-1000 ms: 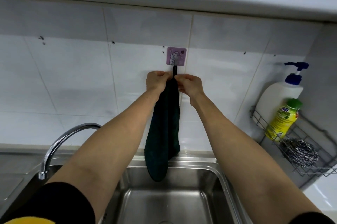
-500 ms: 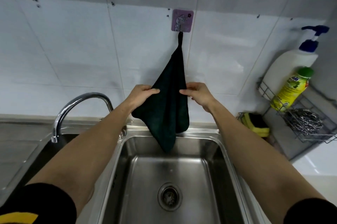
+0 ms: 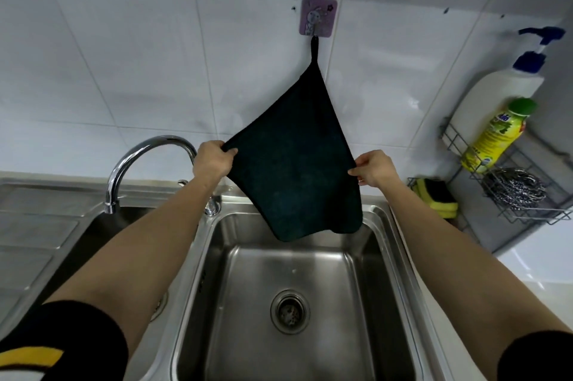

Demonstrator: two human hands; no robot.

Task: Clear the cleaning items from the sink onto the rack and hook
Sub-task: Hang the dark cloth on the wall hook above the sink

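The cloth (image 3: 297, 169) hides the sink (image 3: 384, 225) back rim; bottle label (image 3: 496, 135) unreadable.

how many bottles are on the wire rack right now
2: a white pump bottle at the rack's back corner, and a yellow green-capped bottle leaning in front of it. None seems hidden.

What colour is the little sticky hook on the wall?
The hook is purple with a small white cartoon animal, seen in the head view.

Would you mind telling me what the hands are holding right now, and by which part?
Both hold the dark cloth hanging from the hook: left hand pinches its left corner, right hand its right edge.
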